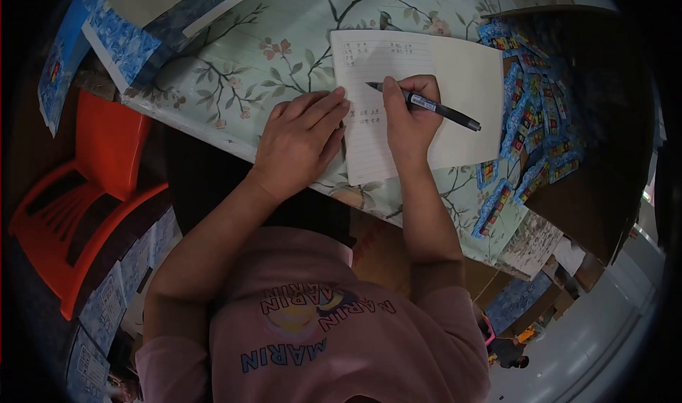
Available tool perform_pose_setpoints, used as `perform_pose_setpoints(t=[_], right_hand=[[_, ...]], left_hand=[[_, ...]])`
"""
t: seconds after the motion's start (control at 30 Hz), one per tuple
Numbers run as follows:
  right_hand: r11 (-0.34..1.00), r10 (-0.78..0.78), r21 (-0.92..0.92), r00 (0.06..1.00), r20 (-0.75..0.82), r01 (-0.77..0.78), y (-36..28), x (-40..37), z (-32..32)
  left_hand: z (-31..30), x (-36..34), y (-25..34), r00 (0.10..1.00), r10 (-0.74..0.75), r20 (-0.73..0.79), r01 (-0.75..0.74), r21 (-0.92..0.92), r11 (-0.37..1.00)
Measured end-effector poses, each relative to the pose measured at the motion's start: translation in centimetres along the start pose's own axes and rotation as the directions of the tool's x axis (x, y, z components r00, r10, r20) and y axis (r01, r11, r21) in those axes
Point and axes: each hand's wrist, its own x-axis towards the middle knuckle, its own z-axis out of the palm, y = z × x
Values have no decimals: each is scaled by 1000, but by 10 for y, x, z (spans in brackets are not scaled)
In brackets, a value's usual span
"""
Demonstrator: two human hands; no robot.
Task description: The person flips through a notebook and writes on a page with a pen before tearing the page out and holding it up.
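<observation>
An open notebook (376, 147) with lined pages and a few handwritten lines lies on the table. In my right hand (413, 122) is a black pen (447, 114), held between thumb and fingers over the page, its tip pointing to the upper left. My left hand (302, 133) rests palm down at the notebook's left edge, fingers stretched out and lying close together, fingertips on the margin.
A floral cloth (234, 69) covers the table. Many small blue packets (536, 111) spill from a cardboard box (597, 133) on the right. Printed blue boxes (128, 40) stand at upper left. An orange chair (106, 147) is at left; a person (509, 352) is far off.
</observation>
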Motion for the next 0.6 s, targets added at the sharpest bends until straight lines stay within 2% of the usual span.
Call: perform_pose_setpoints(t=[0.03, 0.07, 0.13, 0.17, 0.23, 0.33, 0.6], right_hand=[[999, -41, 21, 996, -76, 43, -1, 2, -5], [999, -54, -1, 995, -88, 54, -3, 6, -11], [989, 36, 145, 957, -289, 6, -9, 14, -25], [992, 25, 127, 953, -301, 14, -11, 19, -33], [974, 69, 226, 931, -359, 15, -13, 25, -45], [963, 152, 264, 921, -359, -57, -16, 27, -48], [970, 102, 244, 942, -320, -22, -17, 26, -46]], left_hand=[[1, 1, 0, 1000, 1, 7, -1, -8, 1000], [2, 2, 0, 1000, 18, 0, -18, -29, 999], [2, 2, 0, 1000, 5, -9, -5, -18, 1000], [1, 3, 1, 1000, -4, -2, 4, -18, 1000], [2, 4, 1, 1000, 5, -3, -5, -14, 1000], [2, 3, 1, 1000, 7, 0, -7, 7, 1000], [2, 3, 2, 1000, -1, -1, 1, 28, 1000]])
